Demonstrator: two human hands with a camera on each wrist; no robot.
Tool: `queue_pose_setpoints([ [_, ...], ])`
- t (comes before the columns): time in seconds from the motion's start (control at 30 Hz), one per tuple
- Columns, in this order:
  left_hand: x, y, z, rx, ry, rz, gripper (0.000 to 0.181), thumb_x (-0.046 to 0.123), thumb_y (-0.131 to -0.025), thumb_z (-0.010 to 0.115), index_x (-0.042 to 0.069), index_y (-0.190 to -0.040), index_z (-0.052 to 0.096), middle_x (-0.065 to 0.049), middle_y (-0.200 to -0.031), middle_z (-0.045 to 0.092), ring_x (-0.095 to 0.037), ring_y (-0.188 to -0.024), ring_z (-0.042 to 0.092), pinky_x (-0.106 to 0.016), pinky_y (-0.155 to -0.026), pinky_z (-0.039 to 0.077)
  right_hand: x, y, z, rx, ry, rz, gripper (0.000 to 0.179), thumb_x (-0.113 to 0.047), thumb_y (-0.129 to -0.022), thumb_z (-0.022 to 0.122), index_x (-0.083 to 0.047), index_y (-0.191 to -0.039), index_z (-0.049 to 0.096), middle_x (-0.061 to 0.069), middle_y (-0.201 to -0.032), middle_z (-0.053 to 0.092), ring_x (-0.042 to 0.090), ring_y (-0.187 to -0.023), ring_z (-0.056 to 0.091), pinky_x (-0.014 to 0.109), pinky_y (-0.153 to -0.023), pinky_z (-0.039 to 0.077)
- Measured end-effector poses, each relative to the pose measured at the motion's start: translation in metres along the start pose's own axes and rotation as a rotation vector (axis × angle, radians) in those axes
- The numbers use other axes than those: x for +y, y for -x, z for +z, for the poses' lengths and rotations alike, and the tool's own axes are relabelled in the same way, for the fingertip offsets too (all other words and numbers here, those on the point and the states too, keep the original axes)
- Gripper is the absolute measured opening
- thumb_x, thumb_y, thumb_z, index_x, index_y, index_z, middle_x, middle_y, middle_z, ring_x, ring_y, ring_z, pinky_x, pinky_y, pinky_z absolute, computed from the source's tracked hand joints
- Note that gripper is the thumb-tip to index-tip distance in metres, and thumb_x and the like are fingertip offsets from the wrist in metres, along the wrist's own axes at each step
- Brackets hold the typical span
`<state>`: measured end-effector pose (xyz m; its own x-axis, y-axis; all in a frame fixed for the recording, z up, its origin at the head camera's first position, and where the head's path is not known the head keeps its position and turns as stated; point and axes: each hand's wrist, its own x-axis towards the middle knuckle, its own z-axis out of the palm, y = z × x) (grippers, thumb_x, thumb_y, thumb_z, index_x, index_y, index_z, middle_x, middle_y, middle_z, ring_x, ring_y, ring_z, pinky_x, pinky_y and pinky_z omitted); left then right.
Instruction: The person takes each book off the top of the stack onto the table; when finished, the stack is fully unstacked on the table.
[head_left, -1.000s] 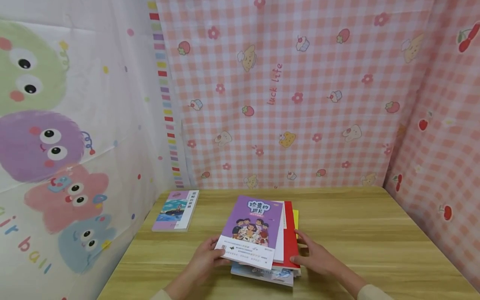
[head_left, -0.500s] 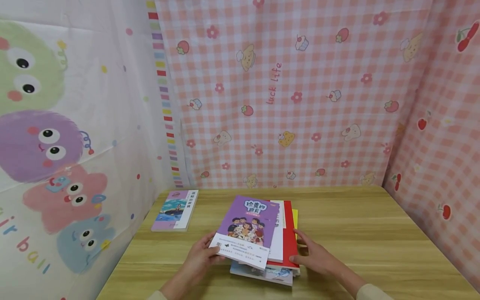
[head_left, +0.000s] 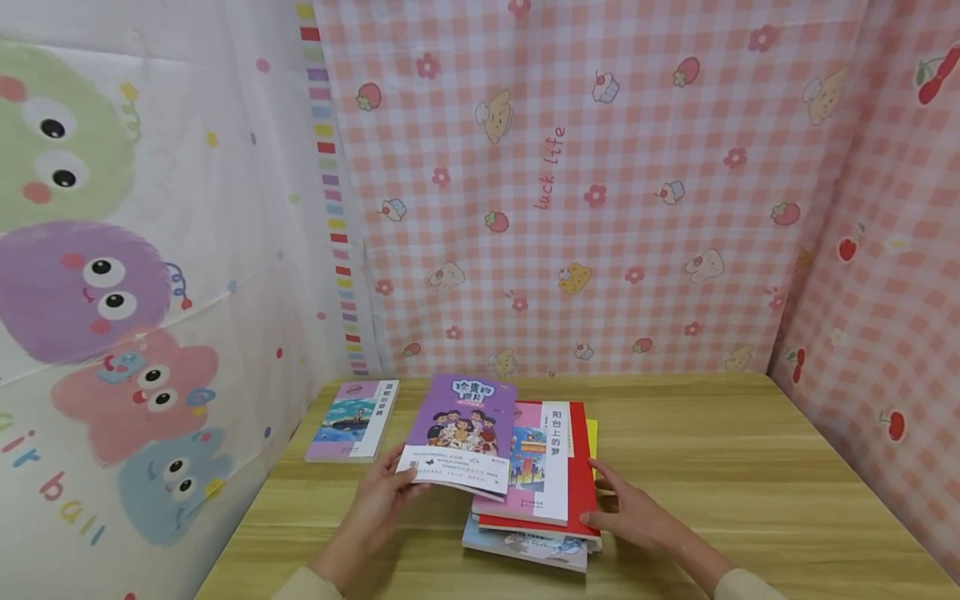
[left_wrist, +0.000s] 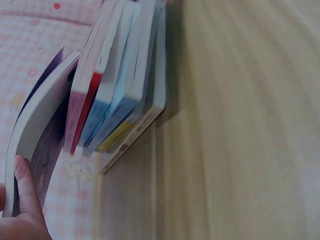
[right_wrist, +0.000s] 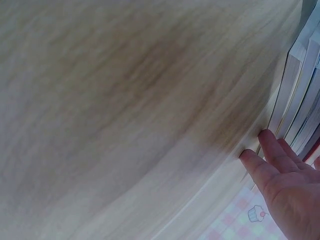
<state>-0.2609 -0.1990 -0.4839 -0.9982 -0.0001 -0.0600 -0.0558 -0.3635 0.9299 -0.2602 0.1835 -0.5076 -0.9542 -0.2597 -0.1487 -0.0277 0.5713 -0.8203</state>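
My left hand [head_left: 381,496] pinches the lower left corner of a purple book [head_left: 461,429] with cartoon children on its cover. In the left wrist view that book [left_wrist: 47,100] bends slightly and stands off the pile, a finger pressed along its underside. A pink-and-white book [head_left: 555,467] now tops the stack, over a red book [head_left: 582,475]. Lower down, a pale blue book [head_left: 525,550] juts toward me. My right hand [head_left: 633,510] rests against the stack's right side, its fingers extended along the book edges [right_wrist: 295,85].
A pink-and-white book with a sea picture [head_left: 348,425] lies at the back left of the wooden table [head_left: 712,467]. A yellow book [head_left: 592,433] peeks out at the stack's right. Patterned cloths [head_left: 585,250] hang behind and at both sides.
The purple book has slid left and away from me in my left hand, uncovering the pink-and-white book beneath. My right hand has stayed against the stack.
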Motion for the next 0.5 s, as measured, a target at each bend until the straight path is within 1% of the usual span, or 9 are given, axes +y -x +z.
queue_pose_setpoints([
  [0.07, 0.003, -0.004, -0.002, 0.013, 0.01, 0.011, 0.057, -0.012, -0.098, 0.043, -0.01, -0.15, 0.019, -0.016, -0.12, 0.058, -0.013, -0.082, 0.066, -0.026, -0.078, 0.058, 0.0, 0.0, 0.0, 0.001, 0.001, 0.003, 0.099, -0.038, -0.079, 0.083, -0.012, -0.156, 0.027, 0.019, -0.143, 0.047, 0.039, -0.122, 0.052, 0.056, -0.097, 0.048],
  [0.17, 0.007, -0.011, -0.004, 0.028, 0.019, 0.031, 0.057, -0.012, -0.098, 0.043, -0.01, -0.15, 0.021, -0.018, -0.123, 0.057, -0.013, -0.081, 0.067, -0.026, -0.078, 0.058, 0.0, 0.001, -0.001, -0.001, -0.001, 0.005, 0.099, -0.039, -0.079, 0.083, -0.012, -0.156, 0.027, 0.019, -0.143, 0.047, 0.039, -0.123, 0.052, 0.056, -0.097, 0.048],
  [0.37, 0.01, -0.024, -0.007, 0.057, 0.01, 0.063, 0.059, -0.012, -0.098, 0.043, -0.01, -0.151, 0.018, -0.026, -0.135, 0.048, -0.012, -0.079, 0.067, -0.025, -0.075, 0.058, -0.001, 0.001, 0.0, -0.002, -0.002, 0.018, 0.1, -0.039, -0.078, 0.083, -0.012, -0.156, 0.026, 0.019, -0.143, 0.046, 0.039, -0.124, 0.051, 0.056, -0.097, 0.047],
  [0.5, 0.013, -0.031, -0.009, 0.071, 0.008, 0.068, 0.058, -0.013, -0.098, 0.042, -0.01, -0.151, 0.019, -0.026, -0.133, 0.049, -0.012, -0.081, 0.067, -0.026, -0.078, 0.058, -0.002, 0.001, 0.0, 0.004, 0.006, 0.009, 0.099, -0.038, -0.079, 0.082, -0.012, -0.156, 0.027, 0.02, -0.143, 0.047, 0.04, -0.123, 0.052, 0.057, -0.097, 0.047],
])
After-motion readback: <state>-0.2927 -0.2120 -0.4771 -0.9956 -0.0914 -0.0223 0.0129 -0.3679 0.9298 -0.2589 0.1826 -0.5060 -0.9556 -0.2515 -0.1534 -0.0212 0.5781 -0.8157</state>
